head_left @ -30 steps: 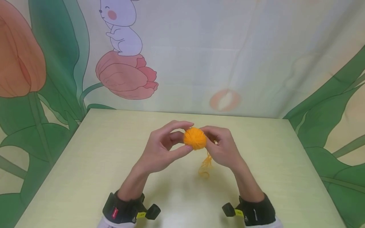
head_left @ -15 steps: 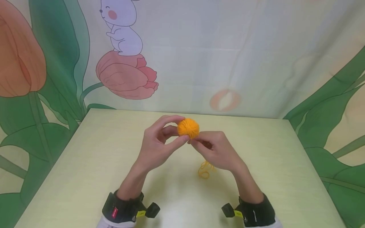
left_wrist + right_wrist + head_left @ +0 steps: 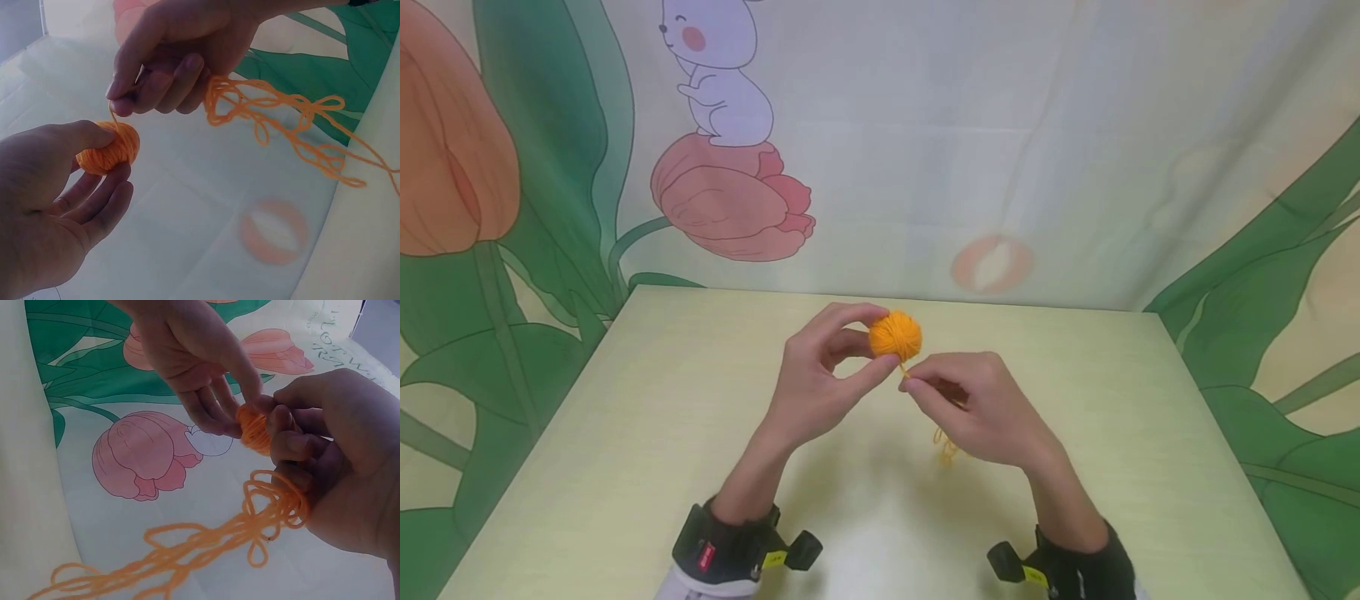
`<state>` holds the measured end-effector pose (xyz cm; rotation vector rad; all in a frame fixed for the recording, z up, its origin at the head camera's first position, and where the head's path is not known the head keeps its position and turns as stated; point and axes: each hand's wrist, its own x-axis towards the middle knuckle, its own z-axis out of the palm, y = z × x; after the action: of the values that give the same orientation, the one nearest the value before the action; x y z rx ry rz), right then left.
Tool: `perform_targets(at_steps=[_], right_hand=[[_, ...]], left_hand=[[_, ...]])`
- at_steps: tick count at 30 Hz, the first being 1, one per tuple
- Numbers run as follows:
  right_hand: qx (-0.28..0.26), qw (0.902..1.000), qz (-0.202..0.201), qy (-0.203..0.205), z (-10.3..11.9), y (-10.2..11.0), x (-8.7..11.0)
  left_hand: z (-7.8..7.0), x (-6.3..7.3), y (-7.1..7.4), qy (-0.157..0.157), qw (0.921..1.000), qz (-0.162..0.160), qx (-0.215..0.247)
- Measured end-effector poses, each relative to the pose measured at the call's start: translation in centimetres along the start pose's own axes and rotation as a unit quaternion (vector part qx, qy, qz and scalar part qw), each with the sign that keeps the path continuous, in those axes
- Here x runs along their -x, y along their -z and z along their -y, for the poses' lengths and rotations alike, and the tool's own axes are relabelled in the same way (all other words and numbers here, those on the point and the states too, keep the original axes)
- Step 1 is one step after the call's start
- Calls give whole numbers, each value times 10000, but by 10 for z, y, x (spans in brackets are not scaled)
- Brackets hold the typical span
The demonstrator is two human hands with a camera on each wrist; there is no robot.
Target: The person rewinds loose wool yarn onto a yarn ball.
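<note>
A small ball of orange-yellow yarn [image 3: 896,335] is pinched between the thumb and fingers of my left hand [image 3: 820,383], held above the table. Just below and to the right of it, my right hand [image 3: 981,404] pinches the yarn strand between thumb and forefinger. In the left wrist view a short length of strand [image 3: 114,115] runs from the yarn ball [image 3: 112,150] up to those fingertips. Loose, looped yarn [image 3: 206,534] hangs from the curled lower fingers of my right hand, as the right wrist view shows; the head view mostly hides it behind the hand.
A pale yellow table [image 3: 647,400] lies beneath both hands. Behind it hangs a light curtain [image 3: 910,167] printed with tulips, leaves and a white rabbit. Black wrist bands [image 3: 726,542] with small cameras sit on both forearms.
The yarn ball and left hand have moved up and slightly left since a second ago. My right hand has come off the ball's side and drawn down-right, showing a short strand.
</note>
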<state>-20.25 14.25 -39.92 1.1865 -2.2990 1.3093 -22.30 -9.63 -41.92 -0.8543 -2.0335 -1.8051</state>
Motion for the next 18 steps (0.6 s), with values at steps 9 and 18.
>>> perform_targets(at_steps=[9,18], right_hand=[[-392,9975,-588,64,8,12,3],[-639,9906,-1205,134,13,19,6]], left_hand=[[2,0,-1,14,9986,478,-228],[1,0,-2,147,9947,968,-327]])
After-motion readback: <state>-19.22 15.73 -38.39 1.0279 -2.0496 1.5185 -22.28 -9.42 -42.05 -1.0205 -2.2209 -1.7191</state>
